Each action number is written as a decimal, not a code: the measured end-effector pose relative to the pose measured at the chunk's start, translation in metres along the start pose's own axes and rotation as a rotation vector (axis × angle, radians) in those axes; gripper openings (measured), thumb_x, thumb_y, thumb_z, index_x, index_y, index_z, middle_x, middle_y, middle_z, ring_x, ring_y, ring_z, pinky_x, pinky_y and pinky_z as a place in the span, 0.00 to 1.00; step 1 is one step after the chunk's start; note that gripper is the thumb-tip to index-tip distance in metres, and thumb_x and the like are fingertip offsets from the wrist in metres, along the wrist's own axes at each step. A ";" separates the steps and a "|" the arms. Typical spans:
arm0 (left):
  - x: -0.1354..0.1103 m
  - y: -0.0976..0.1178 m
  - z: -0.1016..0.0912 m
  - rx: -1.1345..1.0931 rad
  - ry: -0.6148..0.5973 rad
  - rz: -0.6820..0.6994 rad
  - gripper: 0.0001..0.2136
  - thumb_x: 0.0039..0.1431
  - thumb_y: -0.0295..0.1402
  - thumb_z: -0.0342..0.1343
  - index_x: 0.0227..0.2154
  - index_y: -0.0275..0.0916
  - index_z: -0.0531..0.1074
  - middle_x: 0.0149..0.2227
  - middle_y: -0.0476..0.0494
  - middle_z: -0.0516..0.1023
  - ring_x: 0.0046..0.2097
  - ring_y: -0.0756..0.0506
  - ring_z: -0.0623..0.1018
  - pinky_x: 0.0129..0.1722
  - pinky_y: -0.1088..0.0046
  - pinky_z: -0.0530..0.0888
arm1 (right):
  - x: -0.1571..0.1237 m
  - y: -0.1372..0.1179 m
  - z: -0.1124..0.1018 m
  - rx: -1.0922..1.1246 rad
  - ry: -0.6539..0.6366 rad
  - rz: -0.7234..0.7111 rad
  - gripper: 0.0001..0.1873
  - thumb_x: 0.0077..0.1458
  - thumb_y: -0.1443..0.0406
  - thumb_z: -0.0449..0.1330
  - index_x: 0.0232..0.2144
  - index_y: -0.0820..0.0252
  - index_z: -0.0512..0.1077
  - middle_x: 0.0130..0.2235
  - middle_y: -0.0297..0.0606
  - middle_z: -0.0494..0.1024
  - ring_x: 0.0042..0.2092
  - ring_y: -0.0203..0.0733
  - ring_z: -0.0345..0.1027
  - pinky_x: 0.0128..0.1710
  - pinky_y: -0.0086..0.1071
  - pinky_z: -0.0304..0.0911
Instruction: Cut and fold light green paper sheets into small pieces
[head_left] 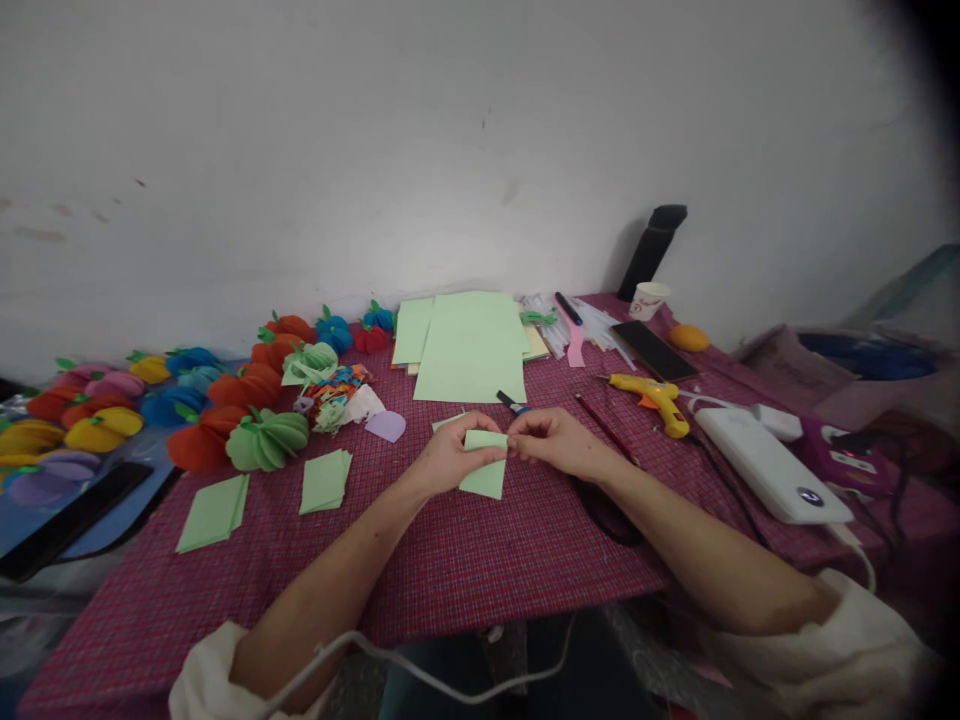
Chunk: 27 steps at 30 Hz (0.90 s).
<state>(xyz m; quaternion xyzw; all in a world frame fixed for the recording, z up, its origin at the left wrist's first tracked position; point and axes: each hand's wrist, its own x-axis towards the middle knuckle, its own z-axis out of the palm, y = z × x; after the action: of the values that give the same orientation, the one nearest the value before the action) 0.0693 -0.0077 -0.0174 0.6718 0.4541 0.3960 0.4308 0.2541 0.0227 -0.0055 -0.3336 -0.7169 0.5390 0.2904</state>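
Between my two hands, over the middle of the table, is a small light-green paper piece (484,476). My left hand (452,457) grips it from the left, with thumb in front and fingers behind. My right hand (556,440) pinches its upper right edge with thumb and forefinger. Whether it is one sheet or several I cannot tell. Just behind my hands lie another green paper, mostly hidden, and a dark-tipped tool (511,402), partly covered by my right hand. Left of my left hand rests a small stack of green paper pieces (324,482), and farther left a second stack (214,514).
Large green sheets (472,350) lie near the wall. Paper pumpkins (268,440) and scraps (341,395) fill the left side. On the right are a yellow glue gun (651,392), a phone (654,350), a paper cup (649,299), a white power bank (772,465) and cables.
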 end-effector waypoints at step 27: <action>0.004 -0.007 -0.002 0.055 0.030 0.157 0.06 0.50 0.33 0.56 0.27 0.36 0.73 0.28 0.46 0.73 0.33 0.50 0.71 0.34 0.74 0.66 | 0.000 0.001 0.005 -0.165 0.082 -0.074 0.07 0.46 0.63 0.56 0.23 0.62 0.70 0.22 0.31 0.69 0.24 0.31 0.59 0.24 0.26 0.55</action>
<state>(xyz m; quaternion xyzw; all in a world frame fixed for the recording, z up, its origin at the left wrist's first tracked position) 0.0671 -0.0022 -0.0229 0.7108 0.4173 0.4259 0.3731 0.2504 0.0204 -0.0072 -0.3512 -0.7581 0.4530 0.3109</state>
